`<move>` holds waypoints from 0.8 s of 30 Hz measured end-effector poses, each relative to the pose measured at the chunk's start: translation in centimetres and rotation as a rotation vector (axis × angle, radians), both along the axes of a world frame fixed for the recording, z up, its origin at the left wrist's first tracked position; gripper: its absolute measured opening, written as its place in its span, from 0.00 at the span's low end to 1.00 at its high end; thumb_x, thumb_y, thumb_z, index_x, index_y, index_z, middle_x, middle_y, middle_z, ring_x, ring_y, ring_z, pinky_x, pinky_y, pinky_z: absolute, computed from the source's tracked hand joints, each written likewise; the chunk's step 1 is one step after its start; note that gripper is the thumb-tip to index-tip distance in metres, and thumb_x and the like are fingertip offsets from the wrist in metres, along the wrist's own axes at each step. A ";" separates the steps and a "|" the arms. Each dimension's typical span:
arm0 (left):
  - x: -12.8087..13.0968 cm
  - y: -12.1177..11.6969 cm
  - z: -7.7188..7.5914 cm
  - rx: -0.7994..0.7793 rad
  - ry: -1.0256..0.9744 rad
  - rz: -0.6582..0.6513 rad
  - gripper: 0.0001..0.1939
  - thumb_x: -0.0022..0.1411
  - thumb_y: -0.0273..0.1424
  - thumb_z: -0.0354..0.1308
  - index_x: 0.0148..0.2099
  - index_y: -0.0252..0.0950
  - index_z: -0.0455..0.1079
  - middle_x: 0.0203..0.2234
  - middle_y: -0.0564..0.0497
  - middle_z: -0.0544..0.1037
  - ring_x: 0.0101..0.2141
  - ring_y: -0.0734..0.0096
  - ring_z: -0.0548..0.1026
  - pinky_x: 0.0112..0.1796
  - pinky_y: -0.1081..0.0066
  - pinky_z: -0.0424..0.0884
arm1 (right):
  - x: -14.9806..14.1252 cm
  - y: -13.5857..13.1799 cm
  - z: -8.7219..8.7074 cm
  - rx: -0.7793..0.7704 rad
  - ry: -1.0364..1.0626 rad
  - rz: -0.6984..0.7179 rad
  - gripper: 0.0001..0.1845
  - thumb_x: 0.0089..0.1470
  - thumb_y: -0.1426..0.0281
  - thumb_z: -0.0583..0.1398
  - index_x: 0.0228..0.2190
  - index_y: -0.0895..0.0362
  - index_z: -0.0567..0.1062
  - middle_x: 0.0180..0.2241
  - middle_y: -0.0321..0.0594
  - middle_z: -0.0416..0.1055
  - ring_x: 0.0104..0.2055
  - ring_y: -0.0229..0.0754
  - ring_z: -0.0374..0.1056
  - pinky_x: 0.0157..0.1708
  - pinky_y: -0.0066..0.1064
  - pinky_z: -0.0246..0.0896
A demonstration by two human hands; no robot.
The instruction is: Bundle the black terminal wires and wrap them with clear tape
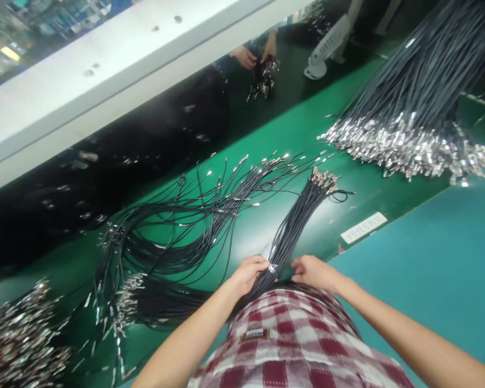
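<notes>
My left hand point(248, 273) and my right hand point(313, 271) are closed on a bundle of thin black cables point(297, 223) close to my body. The bundle runs up and right across the green table point(267, 140) and ends in a cluster of silver terminals point(325, 180). A small clear piece of tape or plastic point(269, 253) sits on the bundle between my hands. Loose black cables point(210, 210) with metal tips fan out to the left of the bundle. My red and white checked shirt point(291, 339) fills the lower middle.
A large hanging bundle of cables with shiny terminals point(408, 143) lies at the upper right. More terminals point(16, 334) pile at the lower left. Another person's hands point(254, 54) hold cables at the far side. A white label point(364, 227) sticks on the table edge. A white beam point(105, 70) crosses above.
</notes>
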State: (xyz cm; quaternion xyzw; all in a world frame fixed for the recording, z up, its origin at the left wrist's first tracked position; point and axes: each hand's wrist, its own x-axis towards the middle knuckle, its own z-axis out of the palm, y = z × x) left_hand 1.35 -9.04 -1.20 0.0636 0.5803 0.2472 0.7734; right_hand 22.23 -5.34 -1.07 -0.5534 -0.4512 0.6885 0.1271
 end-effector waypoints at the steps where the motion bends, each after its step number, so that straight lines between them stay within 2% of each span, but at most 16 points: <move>1: 0.2 -0.2 -0.2 0.008 0.008 0.012 0.15 0.48 0.32 0.69 0.30 0.34 0.65 0.19 0.50 0.76 0.22 0.61 0.78 0.26 0.66 0.73 | 0.2 0.9 1.1 0.131 -0.137 0.128 0.10 0.35 0.75 0.69 0.21 0.52 0.74 0.20 0.37 0.68 0.30 0.50 0.68 0.43 0.46 0.63; 2: 0.3 -0.3 -0.3 0.014 0.013 0.017 0.15 0.47 0.32 0.70 0.30 0.34 0.65 0.19 0.50 0.76 0.22 0.61 0.78 0.25 0.66 0.73 | -0.2 1.9 2.1 0.287 -0.240 0.207 0.06 0.41 0.72 0.67 0.25 0.52 0.75 0.23 0.39 0.71 0.32 0.52 0.69 0.44 0.47 0.62; 4: 0.7 -0.5 -0.6 0.032 0.044 0.040 0.16 0.45 0.34 0.71 0.28 0.34 0.66 0.18 0.51 0.76 0.21 0.62 0.77 0.26 0.66 0.72 | -2.8 3.9 3.4 0.412 -0.292 0.254 0.08 0.47 0.67 0.65 0.33 0.51 0.75 0.34 0.45 0.75 0.43 0.56 0.70 0.50 0.48 0.58; 5: 0.9 -0.6 -0.7 0.047 0.076 0.061 0.17 0.44 0.34 0.72 0.27 0.34 0.66 0.18 0.51 0.76 0.21 0.64 0.77 0.26 0.67 0.72 | -4.8 4.7 3.4 0.423 -0.311 0.279 0.12 0.43 0.66 0.68 0.33 0.53 0.75 0.39 0.49 0.75 0.49 0.59 0.68 0.53 0.48 0.56; 6: 1.0 -0.7 -0.8 0.066 0.111 0.083 0.17 0.42 0.33 0.73 0.25 0.33 0.66 0.18 0.51 0.75 0.21 0.67 0.76 0.27 0.67 0.71 | -7.0 5.5 3.2 0.370 -0.390 0.353 0.16 0.37 0.67 0.71 0.31 0.54 0.74 0.41 0.52 0.75 0.55 0.62 0.64 0.55 0.50 0.54; 8: 1.3 -1.1 -0.9 0.107 0.183 0.114 0.18 0.39 0.33 0.74 0.21 0.32 0.67 0.18 0.51 0.75 0.21 0.72 0.73 0.28 0.69 0.69 | -11.0 6.5 2.1 0.285 -0.449 0.432 0.18 0.27 0.72 0.74 0.22 0.56 0.73 0.35 0.56 0.75 0.54 0.69 0.65 0.53 0.56 0.54; 11: 1.6 -1.9 -0.8 0.121 0.263 0.115 0.18 0.37 0.34 0.75 0.20 0.33 0.68 0.17 0.53 0.74 0.20 0.75 0.70 0.27 0.71 0.65 | -13.9 7.0 0.3 0.181 -0.505 0.549 0.19 0.18 0.74 0.75 0.13 0.56 0.70 0.24 0.48 0.74 0.46 0.69 0.70 0.51 0.60 0.55; 15: 1.7 -2.7 -0.4 0.163 0.328 0.158 0.17 0.37 0.34 0.74 0.22 0.34 0.68 0.17 0.55 0.73 0.21 0.75 0.68 0.27 0.72 0.62 | -12.7 7.0 -0.5 0.118 -0.520 0.682 0.20 0.18 0.66 0.75 0.10 0.55 0.69 0.18 0.39 0.70 0.36 0.56 0.74 0.44 0.45 0.65; 18: 1.6 -2.8 -0.1 0.181 0.365 0.187 0.16 0.38 0.31 0.74 0.22 0.34 0.67 0.17 0.56 0.72 0.22 0.75 0.68 0.28 0.73 0.61 | -11.4 7.2 0.0 0.104 -0.480 0.726 0.22 0.13 0.69 0.75 0.10 0.55 0.68 0.15 0.36 0.68 0.30 0.51 0.73 0.35 0.37 0.66; 19: 1.6 -2.8 -0.1 0.173 0.355 0.194 0.16 0.38 0.30 0.74 0.21 0.34 0.67 0.16 0.56 0.71 0.21 0.75 0.67 0.28 0.73 0.61 | -11.2 7.2 0.2 0.099 -0.459 0.718 0.22 0.14 0.69 0.75 0.11 0.56 0.69 0.14 0.36 0.67 0.28 0.51 0.73 0.33 0.36 0.65; 22: 1.2 -2.5 0.1 0.127 0.277 0.178 0.15 0.42 0.30 0.72 0.21 0.34 0.65 0.16 0.55 0.71 0.21 0.74 0.67 0.28 0.72 0.61 | -10.7 7.4 0.7 0.071 -0.376 0.634 0.22 0.31 0.56 0.71 0.20 0.60 0.73 0.16 0.38 0.68 0.24 0.49 0.73 0.26 0.33 0.62; 24: 0.9 -2.1 0.3 0.094 0.222 0.133 0.14 0.45 0.31 0.70 0.22 0.34 0.65 0.16 0.53 0.72 0.21 0.71 0.69 0.28 0.70 0.63 | -10.3 7.7 1.0 0.052 -0.318 0.560 0.30 0.44 0.46 0.62 0.28 0.65 0.73 0.18 0.40 0.68 0.23 0.48 0.74 0.25 0.32 0.60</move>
